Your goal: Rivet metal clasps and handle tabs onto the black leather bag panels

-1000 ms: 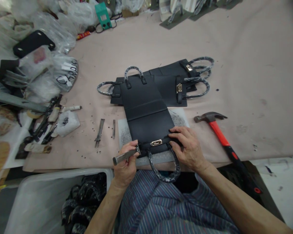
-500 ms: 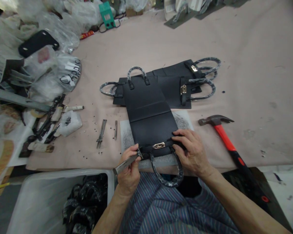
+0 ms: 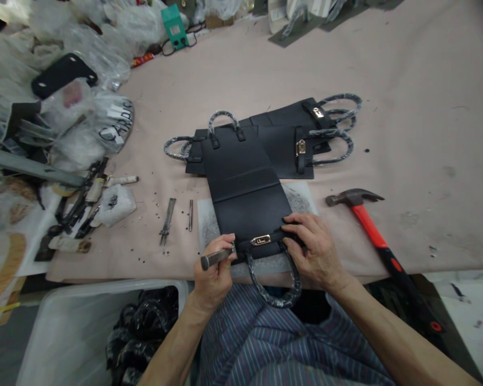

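Head view: tool (image 3: 215,258) is gripped by left hand (image 3: 214,279), bag (image 3: 247,198) is pressed flat by right hand (image 3: 316,254). The bag could be scratched by a slip.

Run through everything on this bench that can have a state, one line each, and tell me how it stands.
left hand: closed around the metal punch.
metal punch: held, tip against the black bag.
right hand: open, pressing down on the black bag.
black bag: unfolded flat on the grey pad.
hammer: lying unheld on the table.
plastic bin: open, wrapped handles inside.
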`<action>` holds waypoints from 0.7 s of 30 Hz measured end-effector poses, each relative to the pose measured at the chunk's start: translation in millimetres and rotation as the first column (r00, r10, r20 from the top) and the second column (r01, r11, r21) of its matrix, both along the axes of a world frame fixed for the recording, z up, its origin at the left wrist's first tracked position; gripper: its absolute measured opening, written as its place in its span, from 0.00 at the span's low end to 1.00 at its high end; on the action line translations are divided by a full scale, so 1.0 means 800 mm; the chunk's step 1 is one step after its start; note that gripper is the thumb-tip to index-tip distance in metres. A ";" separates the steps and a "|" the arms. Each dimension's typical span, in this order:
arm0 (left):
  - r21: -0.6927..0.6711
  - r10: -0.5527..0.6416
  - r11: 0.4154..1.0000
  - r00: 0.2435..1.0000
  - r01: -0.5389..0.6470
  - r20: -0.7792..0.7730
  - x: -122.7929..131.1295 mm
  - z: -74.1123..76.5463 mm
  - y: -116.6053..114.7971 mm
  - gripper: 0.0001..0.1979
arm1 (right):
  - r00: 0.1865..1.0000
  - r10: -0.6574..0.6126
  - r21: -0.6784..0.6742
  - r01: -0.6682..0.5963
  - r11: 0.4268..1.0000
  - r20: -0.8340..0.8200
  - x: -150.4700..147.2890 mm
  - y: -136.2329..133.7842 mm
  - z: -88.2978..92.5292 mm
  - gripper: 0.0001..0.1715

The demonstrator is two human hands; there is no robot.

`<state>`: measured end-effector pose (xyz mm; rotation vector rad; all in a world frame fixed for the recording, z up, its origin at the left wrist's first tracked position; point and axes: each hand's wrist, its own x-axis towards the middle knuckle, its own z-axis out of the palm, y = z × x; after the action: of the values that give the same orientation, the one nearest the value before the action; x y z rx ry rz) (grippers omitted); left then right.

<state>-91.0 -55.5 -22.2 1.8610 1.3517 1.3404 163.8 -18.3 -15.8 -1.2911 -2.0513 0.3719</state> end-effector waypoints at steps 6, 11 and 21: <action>-0.004 0.000 1.000 1.000 0.000 -0.009 0.001 -0.001 0.005 0.08 | 1.000 -0.012 0.009 0.012 1.000 -0.013 0.001 0.000 -0.006 0.11; 0.011 -0.031 0.999 0.999 0.031 -0.023 0.006 0.007 0.010 0.08 | 0.998 0.005 0.010 -0.004 1.000 -0.068 0.001 0.000 -0.002 0.14; 0.081 0.051 0.996 0.997 -0.046 -0.065 0.010 0.003 0.006 0.08 | 0.741 -0.497 0.068 0.527 0.847 0.452 0.151 -0.018 0.008 0.29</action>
<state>-83.0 -50.4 -19.8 1.9533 1.4042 1.3854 285.0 -32.3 -9.4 -2.0694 -1.9255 -0.1434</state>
